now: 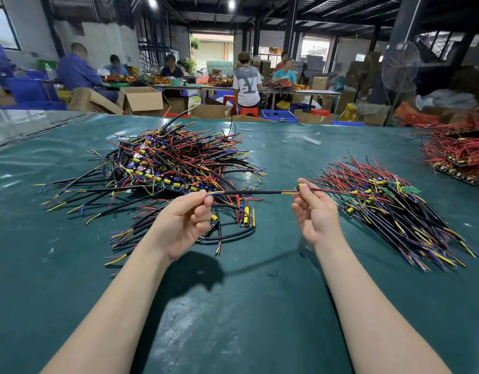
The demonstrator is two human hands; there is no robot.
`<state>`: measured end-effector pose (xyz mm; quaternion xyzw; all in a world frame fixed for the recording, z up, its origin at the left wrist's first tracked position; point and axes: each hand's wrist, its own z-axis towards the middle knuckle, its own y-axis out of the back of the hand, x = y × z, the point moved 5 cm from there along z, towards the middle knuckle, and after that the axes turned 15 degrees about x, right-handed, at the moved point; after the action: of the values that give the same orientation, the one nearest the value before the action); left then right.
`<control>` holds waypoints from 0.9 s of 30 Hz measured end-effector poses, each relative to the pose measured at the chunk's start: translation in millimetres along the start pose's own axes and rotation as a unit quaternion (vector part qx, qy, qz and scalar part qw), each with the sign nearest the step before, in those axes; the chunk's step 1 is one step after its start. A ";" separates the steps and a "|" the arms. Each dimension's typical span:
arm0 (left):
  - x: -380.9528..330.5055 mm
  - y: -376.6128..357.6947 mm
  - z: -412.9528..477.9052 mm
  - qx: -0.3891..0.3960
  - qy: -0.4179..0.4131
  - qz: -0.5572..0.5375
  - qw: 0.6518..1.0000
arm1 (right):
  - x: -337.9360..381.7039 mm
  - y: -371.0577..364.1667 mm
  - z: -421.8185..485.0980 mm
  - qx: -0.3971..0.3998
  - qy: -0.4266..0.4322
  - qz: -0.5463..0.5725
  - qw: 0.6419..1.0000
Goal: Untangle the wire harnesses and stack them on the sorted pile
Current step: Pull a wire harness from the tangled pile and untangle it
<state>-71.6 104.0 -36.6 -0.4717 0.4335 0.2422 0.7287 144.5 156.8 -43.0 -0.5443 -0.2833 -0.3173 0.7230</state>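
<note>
Single harness [254,192] held taut and level between both hands, centre of frame, above the green surface [233,306].

Left hand [183,225]: thumb and forefinger pinch the yellow and blue lead ends, other fingers loosely curled under. Right hand [313,211]: fingertips pinch the opposite end, where a small yellow component sits and the red leads run on to the right. Hands are apart, each clamped on its own end. Pulling the black sleeve straight like this lets me check that nothing else hangs from it (nothing does, as far as I can see).

Tangled heap [173,163] lies upper left of centre, leads sticking out every way. A few loose harnesses [233,222] lie just below my left hand, near the heap.

Sorted pile [394,209] lies right of centre, all pieces fanned in one direction: red leads to the upper left, yellow and blue ends to the lower right. My harness is oriented the other way round, I judge, so it needs turning before laying down. Its red tips already hang above the pile's near edge.

Separate red-wire pile [456,155] at far right edge; not mine to touch.
</note>
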 end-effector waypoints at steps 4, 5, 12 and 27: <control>7.3 -4.1 -2.1 0.039 0.060 0.159 0.985 | 1.7 6.5 0.1 -0.014 -0.014 0.013 1.000; 7.8 -2.0 -2.4 0.012 0.077 0.253 0.964 | 1.4 8.1 -0.7 -0.014 -0.019 0.011 1.000; -13.7 -8.4 -0.8 -0.138 0.034 0.672 0.727 | 1.0 -9.2 2.1 0.061 -0.054 -0.037 0.996; 26.7 -38.8 10.1 0.006 0.097 0.437 0.894 | -31.1 -41.0 -10.0 0.162 -0.122 -0.151 0.967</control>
<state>-24.4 94.6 -39.2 -0.2517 0.6660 0.4865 0.5063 93.9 143.4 -44.0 -0.4052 -0.4959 -0.3044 0.7052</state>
